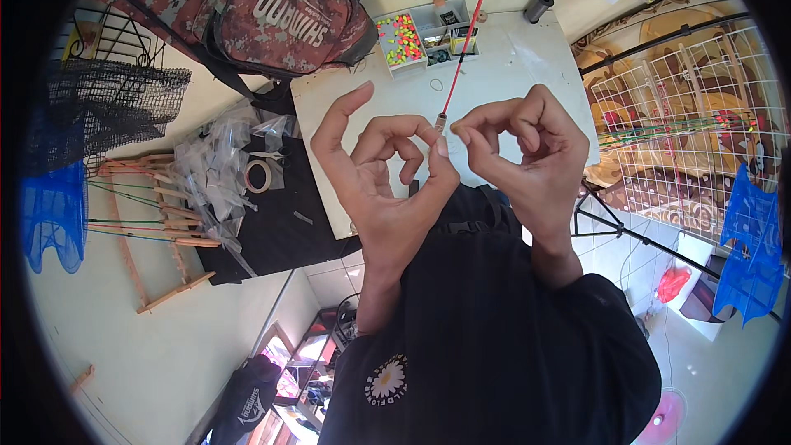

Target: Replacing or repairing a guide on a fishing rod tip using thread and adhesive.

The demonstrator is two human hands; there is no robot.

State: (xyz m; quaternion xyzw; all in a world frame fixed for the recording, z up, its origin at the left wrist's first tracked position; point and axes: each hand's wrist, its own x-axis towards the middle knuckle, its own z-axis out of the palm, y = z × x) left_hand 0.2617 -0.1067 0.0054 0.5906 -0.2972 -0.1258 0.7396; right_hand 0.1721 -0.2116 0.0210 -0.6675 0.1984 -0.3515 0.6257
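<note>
A thin red rod [461,66] slants up from between my hands to the top of the view, with a dark band partway along it. My left hand [383,169] pinches its lower end between thumb and forefinger, where a small pale, dark-banded end piece [442,121] shows; the other fingers are curled or raised. Close beside that end, the thumb and forefinger of my right hand [535,144] are pressed together on a tiny yellowish piece [455,127], too small to name. The two hands' fingertips stand slightly apart, above the white table [527,74].
A divided grey tray [410,68] with pink and yellow bead-like pieces stands at the back, a black cylinder [539,7] to its right. At left are a camouflage backpack [288,25], clear plastic bags [206,181] and a tape roll [258,175]. A white wire grid [692,115] rises at right.
</note>
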